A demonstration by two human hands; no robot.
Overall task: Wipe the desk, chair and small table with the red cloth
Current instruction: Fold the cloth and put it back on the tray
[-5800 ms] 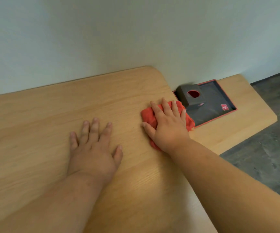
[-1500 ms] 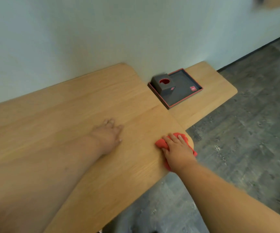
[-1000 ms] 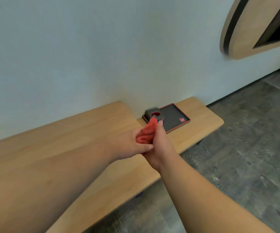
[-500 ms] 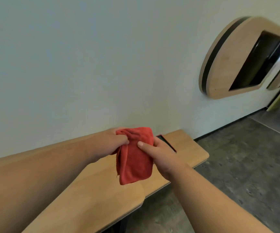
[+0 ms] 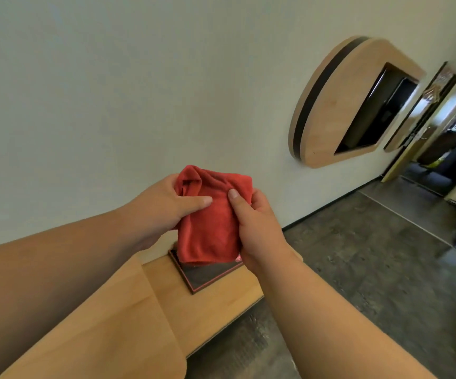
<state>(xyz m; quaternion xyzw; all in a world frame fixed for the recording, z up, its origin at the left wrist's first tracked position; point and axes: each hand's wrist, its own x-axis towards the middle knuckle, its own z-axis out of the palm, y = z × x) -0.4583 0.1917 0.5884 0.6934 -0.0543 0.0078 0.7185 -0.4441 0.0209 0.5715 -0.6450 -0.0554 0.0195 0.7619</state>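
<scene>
The red cloth (image 5: 210, 222) hangs in the air in front of me, held up by both hands above the desk. My left hand (image 5: 164, 206) pinches its upper left part, thumb across the front. My right hand (image 5: 257, 222) grips its right edge, thumb on the cloth. The light wooden desk (image 5: 117, 324) lies below my left arm, against the pale wall. A lower wooden surface (image 5: 216, 299) adjoins the desk on the right. No chair is in view.
A dark tray with a red rim (image 5: 207, 274) sits on the lower surface, partly hidden by the cloth. A rounded wooden wall unit (image 5: 339, 105) with a dark opening hangs at the right. Grey floor (image 5: 372, 263) runs towards a doorway (image 5: 445, 149).
My right hand lifted the cloth off the desk's edge, and my left hand left the desk and joined it. Both hands now hold the cloth higher. My view has tilted upward.
</scene>
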